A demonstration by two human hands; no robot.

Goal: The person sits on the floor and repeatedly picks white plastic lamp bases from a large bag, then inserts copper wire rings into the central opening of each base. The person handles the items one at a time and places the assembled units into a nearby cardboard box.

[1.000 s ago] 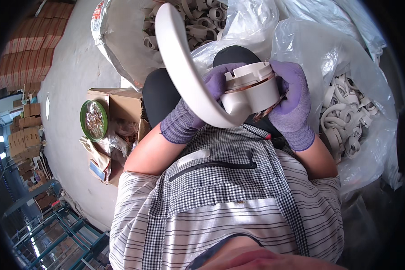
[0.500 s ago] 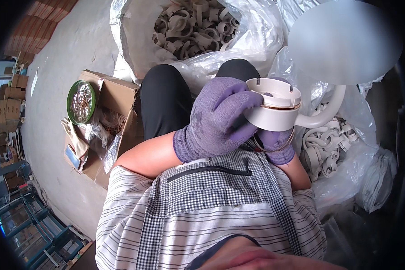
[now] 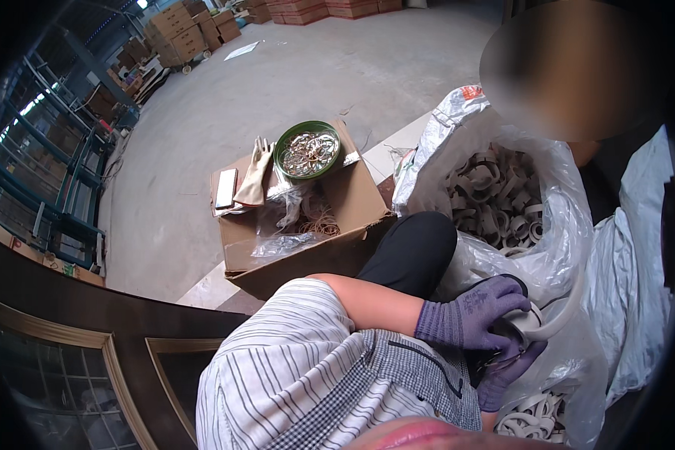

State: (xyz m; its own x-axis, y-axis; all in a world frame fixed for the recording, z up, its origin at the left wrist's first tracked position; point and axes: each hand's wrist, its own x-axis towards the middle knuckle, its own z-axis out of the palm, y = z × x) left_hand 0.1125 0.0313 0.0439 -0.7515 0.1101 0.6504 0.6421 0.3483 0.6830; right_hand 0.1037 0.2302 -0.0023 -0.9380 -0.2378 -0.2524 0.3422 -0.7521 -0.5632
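My left hand [image 3: 484, 315], in a purple knit glove, wraps its fingers over a white ring-shaped plastic part with a curved tubular handle [image 3: 566, 319]. Below it, my right hand [image 3: 502, 379], gloved alike, grips the same part from the lower side. Both hands hold it low at the right, in front of my lap. Thin dark or metal loops show near the right hand, too blurred to make out well. Much of the part's ring is hidden behind the fingers.
A cardboard box [image 3: 360, 191] at my left bears a green bowl [image 3: 278, 159] of thin metal rings, a cream glove [image 3: 254, 180] and a phone [image 3: 226, 188]. An open sack [image 3: 559, 161] holds grey-white plastic pieces; more white pieces [image 3: 532, 418] lie lower right.
The view has swung left, bringing the box toward the middle and the sack to the right. Both hands still hold the white part, now lower right in the picture, with its ring more covered.
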